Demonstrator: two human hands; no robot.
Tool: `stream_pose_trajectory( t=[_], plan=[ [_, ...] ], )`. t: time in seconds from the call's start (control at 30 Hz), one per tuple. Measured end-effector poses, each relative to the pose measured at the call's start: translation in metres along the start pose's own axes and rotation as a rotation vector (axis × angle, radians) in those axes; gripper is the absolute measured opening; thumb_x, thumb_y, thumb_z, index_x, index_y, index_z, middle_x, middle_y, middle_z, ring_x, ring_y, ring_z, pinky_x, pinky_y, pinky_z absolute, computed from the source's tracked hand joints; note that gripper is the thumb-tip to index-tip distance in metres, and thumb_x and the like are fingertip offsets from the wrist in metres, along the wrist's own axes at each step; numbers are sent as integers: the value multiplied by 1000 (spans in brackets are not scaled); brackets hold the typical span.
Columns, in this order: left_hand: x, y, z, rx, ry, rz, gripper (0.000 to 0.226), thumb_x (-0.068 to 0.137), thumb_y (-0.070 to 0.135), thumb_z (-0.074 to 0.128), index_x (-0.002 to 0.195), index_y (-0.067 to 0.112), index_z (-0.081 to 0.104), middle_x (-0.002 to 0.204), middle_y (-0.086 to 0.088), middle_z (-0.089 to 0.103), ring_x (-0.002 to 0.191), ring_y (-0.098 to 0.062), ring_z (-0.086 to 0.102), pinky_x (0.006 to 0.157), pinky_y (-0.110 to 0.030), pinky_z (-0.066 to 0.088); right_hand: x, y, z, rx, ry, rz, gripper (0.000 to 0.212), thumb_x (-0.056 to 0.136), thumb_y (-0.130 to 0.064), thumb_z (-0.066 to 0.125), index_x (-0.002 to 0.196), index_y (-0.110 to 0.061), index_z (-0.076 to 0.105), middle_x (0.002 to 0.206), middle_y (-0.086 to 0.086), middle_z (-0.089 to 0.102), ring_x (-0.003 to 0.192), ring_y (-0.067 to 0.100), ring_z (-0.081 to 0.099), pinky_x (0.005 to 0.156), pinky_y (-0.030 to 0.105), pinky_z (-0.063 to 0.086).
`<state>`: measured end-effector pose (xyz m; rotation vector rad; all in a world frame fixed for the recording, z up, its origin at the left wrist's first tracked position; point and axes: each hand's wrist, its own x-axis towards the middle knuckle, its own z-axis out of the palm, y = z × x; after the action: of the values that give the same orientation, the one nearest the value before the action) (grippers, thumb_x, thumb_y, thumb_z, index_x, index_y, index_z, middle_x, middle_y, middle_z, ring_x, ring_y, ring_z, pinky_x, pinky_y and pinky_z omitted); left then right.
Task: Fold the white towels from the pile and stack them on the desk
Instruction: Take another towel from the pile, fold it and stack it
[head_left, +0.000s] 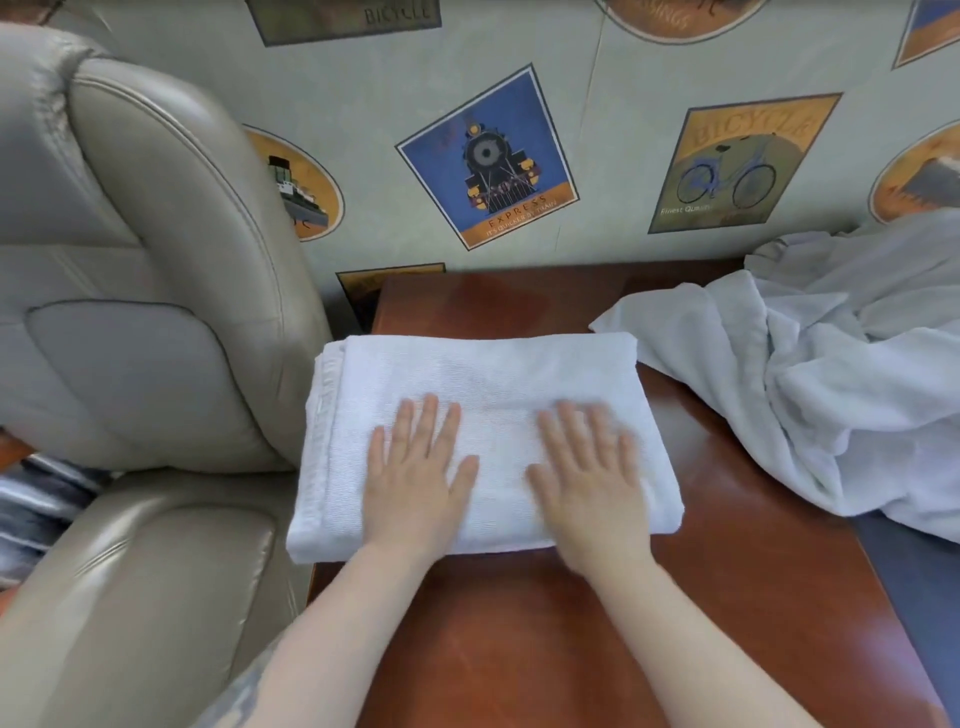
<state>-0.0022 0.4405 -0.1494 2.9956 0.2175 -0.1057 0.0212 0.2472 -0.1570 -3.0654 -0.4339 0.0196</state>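
Under both flat, spread hands, left hand (415, 478) and right hand (589, 483): folded towel (483, 374).

the folded towel (483, 395) is white terry cloth, matt, with a fine ribbed weave and a flatter woven band along its left edge. the pile (841, 364) of unfolded towels is the same soft, matt cloth, rumpled into creases. the counter (727, 597) is reddish-brown wood, smooth and glossy, catching pale reflections. the armchair (156, 312) looks like grey-beige leather, smooth with a soft sheen and stitched seams. the wallpaper (363, 104) is matt printed paper.
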Motion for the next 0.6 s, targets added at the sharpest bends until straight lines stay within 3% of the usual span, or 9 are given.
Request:
stream_pose_trajectory(
  t=[0.1,0.13,0.2,0.23,0.27,0.33,0.43,0.5,0.6],
  plan=[
    [15,-24,-15,-10,19,-206,68,98,55,16,154,29,-11,162,3,-17,148,-20,-19,119,-42,-11,14,49,-20,121,-60,436,65,100,-53,19,157,-28,1,165,2,-1,151,25,-7,120,50,-2],
    [25,-23,-20,-18,79,-242,69,99,52,21,156,24,-6,164,0,-11,149,-22,-15,119,-43,-10,21,48,-26,158,36,453,64,101,-49,24,158,-24,7,165,5,6,151,27,-1,120,50,1],
    [44,-6,-29,-18,200,-172,67,100,45,27,156,22,0,164,0,-6,150,-21,-12,117,-43,-14,43,20,-36,143,236,209,60,101,-41,31,156,-21,20,164,6,15,150,28,7,119,47,-2],
    [51,6,-30,-18,184,-101,64,101,43,26,156,23,-2,164,2,-8,150,-20,-14,117,-43,-15,55,0,-37,142,235,33,58,101,-40,30,156,-25,18,164,3,11,151,26,3,118,44,-9],
    [54,15,-29,-9,116,-49,62,103,42,21,156,25,-5,163,3,-12,149,-19,-16,117,-45,-14,62,-20,-36,133,143,-113,56,103,-40,26,156,-30,12,165,-1,4,151,22,-5,117,42,-15],
    [58,18,-18,22,-5,-25,58,104,42,14,154,29,-12,162,6,-18,148,-18,-21,120,-47,-10,74,-42,-23,96,-78,-236,55,103,-47,13,155,-38,-1,165,-8,-7,150,17,-17,116,43,-19],
    [69,2,-4,8,-6,-12,59,102,49,11,154,32,-13,161,8,-20,147,-17,-23,120,-45,-11,95,-24,-10,41,-207,-258,60,95,-62,1,152,-46,-8,163,-14,-14,148,13,-21,117,46,-19],
    [78,-4,0,-11,4,-6,61,100,54,9,153,34,-14,161,8,-21,147,-17,-24,119,-44,-13,110,-3,-8,49,-210,-163,64,93,-68,5,152,-46,-8,162,-11,-17,148,14,-21,117,47,-19],
    [88,-13,3,-32,50,-149,66,95,62,5,153,36,-14,161,4,-22,147,-21,-24,117,-44,-16,123,23,-9,44,-206,-11,67,91,-69,7,153,-46,-4,164,-9,-13,149,13,-17,118,49,-14]
  ],
)
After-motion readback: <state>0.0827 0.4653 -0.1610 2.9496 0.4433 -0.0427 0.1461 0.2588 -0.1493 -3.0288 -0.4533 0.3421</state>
